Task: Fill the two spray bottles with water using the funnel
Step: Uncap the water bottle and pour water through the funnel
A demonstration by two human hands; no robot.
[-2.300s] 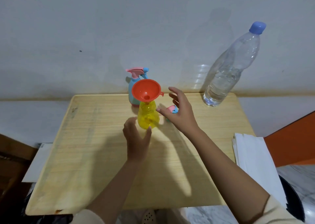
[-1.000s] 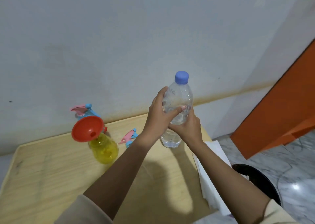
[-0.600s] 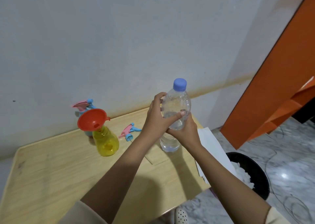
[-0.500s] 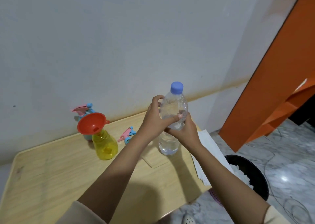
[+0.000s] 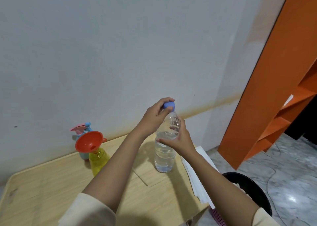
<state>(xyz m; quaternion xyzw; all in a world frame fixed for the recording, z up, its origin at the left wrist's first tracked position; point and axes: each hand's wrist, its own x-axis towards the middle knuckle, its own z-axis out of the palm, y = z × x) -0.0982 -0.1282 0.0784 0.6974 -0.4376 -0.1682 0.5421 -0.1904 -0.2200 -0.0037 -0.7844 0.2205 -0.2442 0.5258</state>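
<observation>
Spray bottles first: the yellow spray bottle point(image 5: 98, 160) stands on the wooden table point(image 5: 51, 182) well to the left of the water bottle point(image 5: 164, 157), with the red funnel point(image 5: 89, 142) seated in its neck. The blue spray bottle point(image 5: 80, 131), pink trigger head on, stands farther left of the water bottle, just behind the funnel.

The step in hand, as I judge it, is unscrewing the blue cap point(image 5: 169, 106). To do it well, hold the water bottle upright with its base on the table. Squeeze the thin wall only lightly so no water jumps out when the seal breaks, and turn the cap rather than the bottle.

The left hand point(image 5: 154, 117) is curled over the cap, thumb and fingers pinching it. The right hand point(image 5: 178, 140) wraps the water bottle's middle, just below the left, fingers curved round the clear wall near the waterline.
</observation>
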